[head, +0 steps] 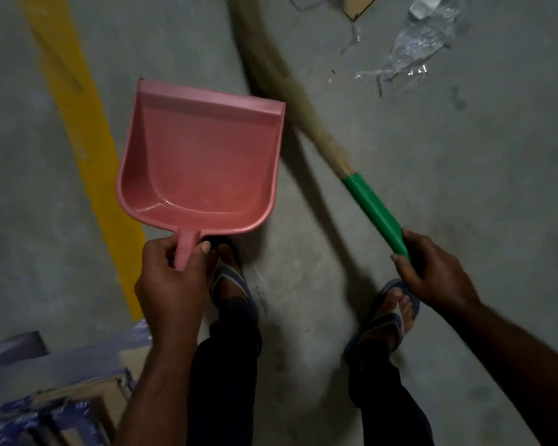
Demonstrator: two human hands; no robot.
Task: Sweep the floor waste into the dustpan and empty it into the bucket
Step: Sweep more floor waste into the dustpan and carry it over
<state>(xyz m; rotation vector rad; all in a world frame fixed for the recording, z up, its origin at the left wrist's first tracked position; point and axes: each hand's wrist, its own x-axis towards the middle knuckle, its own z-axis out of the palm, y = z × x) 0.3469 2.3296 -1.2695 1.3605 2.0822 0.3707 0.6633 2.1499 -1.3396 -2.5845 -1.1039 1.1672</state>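
Left hand (pixel 171 278) grips the handle of one empty pink dustpan (pixel 203 162), held above the concrete floor (pixel 464 188). Right hand (pixel 432 278) clasps one broom (pixel 372 210) by its green grip; its bristles blur toward clear plastic waste (pixel 422 43), cut off at the top edge.

Glossy pink plastic dustpan (pixel 200 162)
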